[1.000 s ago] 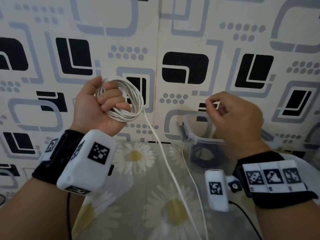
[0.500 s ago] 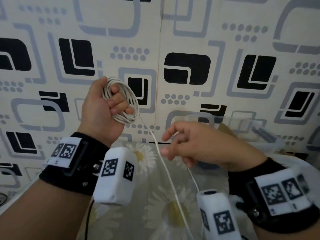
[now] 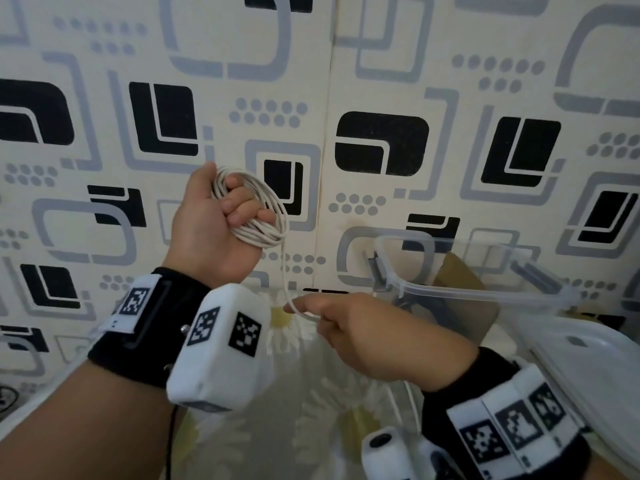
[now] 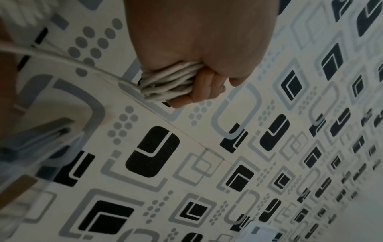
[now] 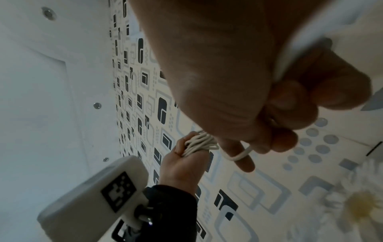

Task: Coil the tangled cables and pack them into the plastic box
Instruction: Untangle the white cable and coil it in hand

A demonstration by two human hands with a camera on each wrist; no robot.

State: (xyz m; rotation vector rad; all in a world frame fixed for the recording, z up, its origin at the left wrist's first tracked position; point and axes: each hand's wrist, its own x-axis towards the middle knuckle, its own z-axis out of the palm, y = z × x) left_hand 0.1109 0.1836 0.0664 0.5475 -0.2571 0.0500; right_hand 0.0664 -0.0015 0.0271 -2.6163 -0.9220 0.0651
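White cable (image 3: 258, 216) coil in left hand (image 3: 207, 233), strand in right hand (image 3: 374, 336).

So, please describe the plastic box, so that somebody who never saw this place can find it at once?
Look at the patterned wall with the black and grey squares, then down to the daisy-print table in front of it. On the right side of the table, behind the right hand, stands the plastic box. It is the only clear, open container there, and something dark lies inside it.
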